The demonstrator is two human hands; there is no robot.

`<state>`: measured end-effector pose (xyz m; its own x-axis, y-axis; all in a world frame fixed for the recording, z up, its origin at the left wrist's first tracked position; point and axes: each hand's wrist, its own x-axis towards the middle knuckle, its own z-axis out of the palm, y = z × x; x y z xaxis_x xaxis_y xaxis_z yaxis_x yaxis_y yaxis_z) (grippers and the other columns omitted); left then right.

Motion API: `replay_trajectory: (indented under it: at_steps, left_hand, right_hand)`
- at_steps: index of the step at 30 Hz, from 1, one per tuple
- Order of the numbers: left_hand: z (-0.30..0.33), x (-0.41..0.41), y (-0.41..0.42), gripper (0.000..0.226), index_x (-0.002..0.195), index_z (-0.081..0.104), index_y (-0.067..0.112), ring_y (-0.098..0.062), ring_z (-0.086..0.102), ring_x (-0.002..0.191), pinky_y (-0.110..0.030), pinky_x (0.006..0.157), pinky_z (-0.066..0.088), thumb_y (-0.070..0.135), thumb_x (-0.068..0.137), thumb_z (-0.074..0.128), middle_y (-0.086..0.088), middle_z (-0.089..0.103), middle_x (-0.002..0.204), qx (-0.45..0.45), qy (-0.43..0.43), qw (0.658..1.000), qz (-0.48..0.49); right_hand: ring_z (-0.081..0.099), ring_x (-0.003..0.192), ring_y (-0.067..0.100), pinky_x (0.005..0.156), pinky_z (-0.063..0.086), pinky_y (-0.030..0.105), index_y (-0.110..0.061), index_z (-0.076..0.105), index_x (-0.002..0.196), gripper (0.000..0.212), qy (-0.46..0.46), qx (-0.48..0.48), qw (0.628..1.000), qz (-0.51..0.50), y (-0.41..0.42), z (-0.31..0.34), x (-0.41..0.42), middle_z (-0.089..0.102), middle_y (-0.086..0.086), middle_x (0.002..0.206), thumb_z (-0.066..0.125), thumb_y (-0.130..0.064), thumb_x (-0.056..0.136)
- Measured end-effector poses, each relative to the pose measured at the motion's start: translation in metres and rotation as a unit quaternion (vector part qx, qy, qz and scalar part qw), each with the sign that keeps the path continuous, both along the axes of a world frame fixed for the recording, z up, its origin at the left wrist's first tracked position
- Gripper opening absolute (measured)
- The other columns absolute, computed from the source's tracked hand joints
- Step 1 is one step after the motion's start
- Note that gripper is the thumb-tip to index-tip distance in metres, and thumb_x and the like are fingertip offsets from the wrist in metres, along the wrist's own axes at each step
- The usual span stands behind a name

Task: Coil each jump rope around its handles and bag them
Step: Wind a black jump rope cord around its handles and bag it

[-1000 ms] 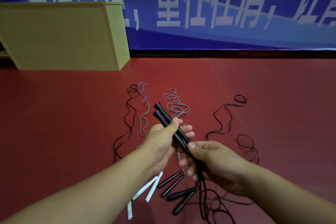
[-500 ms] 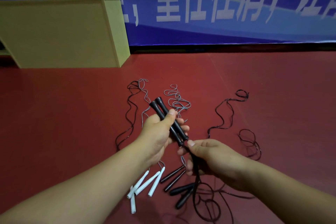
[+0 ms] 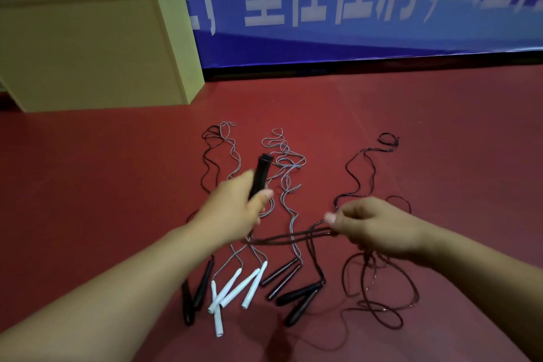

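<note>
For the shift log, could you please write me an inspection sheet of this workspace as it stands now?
Surface: red floor, bare where visible.
Job's things: black handles upright in the left hand; their dark rope stretched to the right hand; white handles and other black handles lying on the floor; no bag seen.
Clutter: nothing seen.
Grips: left hand grips the handles; right hand pinches the rope.
Cables: loose ropes strewn uncoiled.
Surroundings: yellow box, blue banner.

blue banner (image 3: 352,9), large white Chinese characters, partly cut off, "重任在肩" legible
</note>
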<state>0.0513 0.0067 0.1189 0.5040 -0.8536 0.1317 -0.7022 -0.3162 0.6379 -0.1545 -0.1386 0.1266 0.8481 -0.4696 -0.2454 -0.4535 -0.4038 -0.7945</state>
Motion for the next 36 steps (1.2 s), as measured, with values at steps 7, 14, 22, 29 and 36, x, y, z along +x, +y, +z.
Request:
replay_trajectory:
  at_steps: [7,14,22,29,36]
  left_hand:
    - [0.007,-0.059,-0.005,0.009,0.09,0.051,0.017,-0.019,0.065,0.056,-0.032,0.056,0.051,0.021,0.099,0.05,-0.009,0.057,0.069,0.196,0.166,0.942,-0.218]
    - [0.018,-0.058,-0.006,0.02,0.088,0.059,0.012,-0.014,0.052,0.047,-0.021,0.047,0.04,0.029,0.098,0.057,-0.006,0.066,0.065,0.098,0.337,0.921,-0.171]
    - [0.013,-0.047,-0.006,0.028,0.078,0.068,0.022,-0.012,0.04,0.063,-0.027,0.058,0.029,0.049,0.074,0.072,0.004,0.048,0.066,0.049,0.325,0.938,-0.112]
    - [0.006,-0.042,0.001,0.019,0.099,0.062,0.005,-0.012,0.061,0.073,-0.02,0.067,0.04,0.023,0.093,0.067,0.0,0.064,0.077,0.069,0.382,0.91,-0.145]
    - [0.008,-0.035,0.006,0.009,0.099,0.058,0.01,-0.021,0.07,0.067,-0.028,0.058,0.056,0.014,0.101,0.051,-0.008,0.071,0.083,0.087,0.362,0.921,-0.118]
  right_hand:
    - [0.052,0.057,-0.002,0.057,0.036,0.013,-0.042,0.06,0.092,0.042,-0.099,-0.146,0.984,-0.003,0.021,0.015,0.002,0.059,-0.018,0.061,0.035,-0.073,0.077]
    - [0.038,0.052,0.006,0.049,0.031,0.019,-0.02,0.067,0.073,0.039,-0.102,-0.073,0.992,-0.022,0.014,0.019,-0.004,0.047,-0.005,0.059,0.05,-0.049,0.094]
    - [0.035,0.053,0.013,0.047,0.028,0.023,-0.003,0.068,0.09,0.039,-0.148,0.066,0.98,-0.112,0.009,0.02,-0.008,0.05,0.0,0.062,0.053,-0.039,0.095]
    - [0.035,0.054,0.015,0.047,0.028,0.024,-0.016,0.07,0.087,0.024,-0.162,0.075,0.977,-0.114,0.014,0.012,-0.004,0.055,-0.002,0.065,0.057,-0.034,0.095]
    - [0.039,0.05,0.011,0.046,0.032,0.022,-0.02,0.064,0.107,0.025,-0.122,0.163,0.973,-0.111,0.005,0.016,-0.005,0.06,0.003,0.073,0.052,-0.038,0.096]
